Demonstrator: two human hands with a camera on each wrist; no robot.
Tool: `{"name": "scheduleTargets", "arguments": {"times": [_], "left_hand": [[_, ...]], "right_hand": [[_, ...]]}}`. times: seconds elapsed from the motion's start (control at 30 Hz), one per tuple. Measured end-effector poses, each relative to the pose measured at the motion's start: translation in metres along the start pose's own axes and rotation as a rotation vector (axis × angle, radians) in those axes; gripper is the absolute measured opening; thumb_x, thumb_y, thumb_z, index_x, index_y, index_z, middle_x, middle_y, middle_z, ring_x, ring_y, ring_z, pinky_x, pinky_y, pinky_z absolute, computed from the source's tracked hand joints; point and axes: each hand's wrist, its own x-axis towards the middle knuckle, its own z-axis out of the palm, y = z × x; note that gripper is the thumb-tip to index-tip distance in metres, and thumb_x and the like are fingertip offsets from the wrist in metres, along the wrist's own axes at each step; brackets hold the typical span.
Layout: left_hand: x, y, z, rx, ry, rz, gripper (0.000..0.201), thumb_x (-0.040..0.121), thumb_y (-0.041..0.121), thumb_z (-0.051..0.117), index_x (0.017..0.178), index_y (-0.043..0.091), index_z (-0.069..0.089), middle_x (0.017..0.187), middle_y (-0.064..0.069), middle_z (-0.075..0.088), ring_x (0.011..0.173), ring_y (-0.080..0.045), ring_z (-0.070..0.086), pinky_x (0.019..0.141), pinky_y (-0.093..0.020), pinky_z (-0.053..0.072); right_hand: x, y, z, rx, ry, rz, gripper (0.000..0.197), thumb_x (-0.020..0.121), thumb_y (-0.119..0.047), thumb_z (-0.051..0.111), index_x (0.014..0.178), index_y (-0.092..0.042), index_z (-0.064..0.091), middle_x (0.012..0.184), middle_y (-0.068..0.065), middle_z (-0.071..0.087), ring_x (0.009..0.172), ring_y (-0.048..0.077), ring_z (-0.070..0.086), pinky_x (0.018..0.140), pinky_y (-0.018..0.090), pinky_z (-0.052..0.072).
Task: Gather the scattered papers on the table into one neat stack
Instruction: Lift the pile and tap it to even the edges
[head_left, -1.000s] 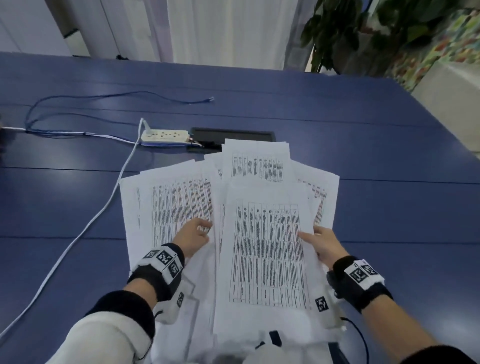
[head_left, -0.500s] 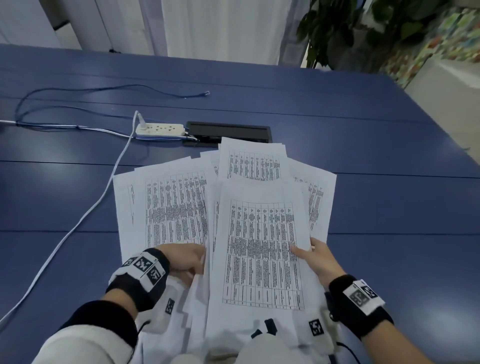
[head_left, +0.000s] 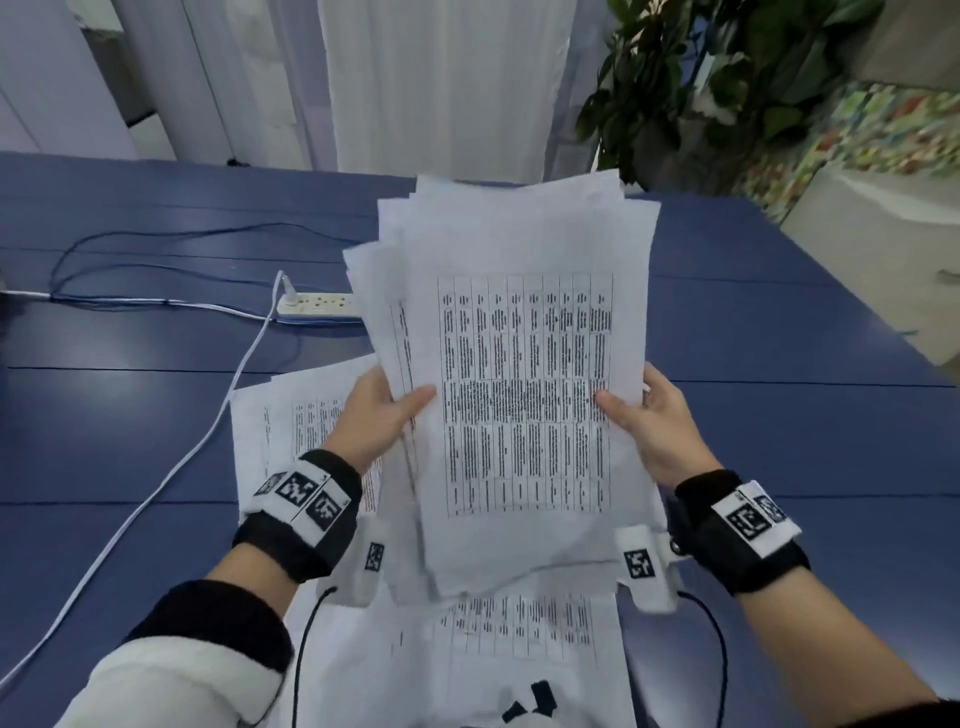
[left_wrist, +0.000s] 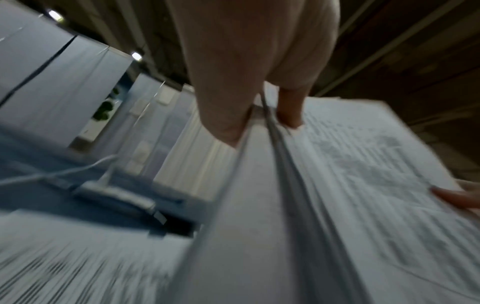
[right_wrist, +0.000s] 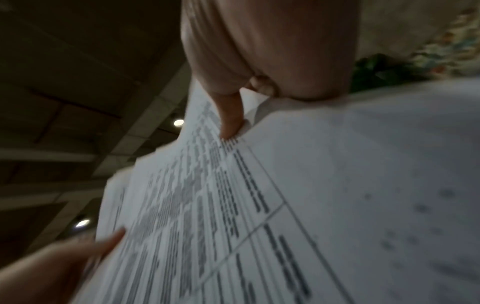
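Papers raised, pinched between both hands

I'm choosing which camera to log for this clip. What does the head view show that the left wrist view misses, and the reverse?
Head view only: printed sheets near the person's body and the whole right hand. Left wrist view only: ceiling lights. Both: the left hand gripping the raised bundle of printed white papers, the white power strip, and the blue table.

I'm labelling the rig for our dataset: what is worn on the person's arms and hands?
Both hands are bare. Left hand and right hand each have a black wristband with white square-code tags, a white coded block underneath and a thin black cable. The left sleeve is white with a black cuff.
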Motion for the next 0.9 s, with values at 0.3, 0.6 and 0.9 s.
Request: {"name": "scheduleTargets", "arguments": {"times": [0.3,0.6,0.9], "left_hand": [[0.011,0.043,0.011,-0.173,0.218,0.305,0.025,0.090,0.004,0.054,0.110,0.019,0.053,0.103,0.012,0.062,0.089,0.013,0.061,0.083,-0.006,0.046],[0.021,0.051,0.014,-0.191,0.171,0.323,0.038,0.078,0.005,0.068,0.110,0.020,0.052,0.103,0.007,0.065,0.091,0.003,0.064,0.078,-0.010,0.051],[0.032,0.045,0.014,-0.181,0.197,0.252,0.056,0.072,0.012,0.075,0.119,0.017,0.045,0.106,0.007,0.064,0.090,0.003,0.064,0.089,-0.021,0.052]], "right_hand": [[0.024,-0.025,0.019,0.034,0.112,-0.248,0.033,0.085,0.004,0.059,0.102,-0.023,0.052,0.101,-0.010,0.064,0.087,-0.004,0.065,0.083,0.021,0.052],[0.044,-0.037,0.012,0.006,0.098,-0.261,0.048,0.082,-0.008,0.067,0.125,-0.004,0.047,0.114,0.002,0.065,0.105,0.012,0.063,0.094,0.033,0.050],[0.051,-0.052,0.017,0.106,0.109,-0.334,0.054,0.076,-0.003,0.071,0.122,-0.009,0.044,0.109,0.000,0.064,0.093,0.004,0.066,0.076,0.019,0.054]]}}
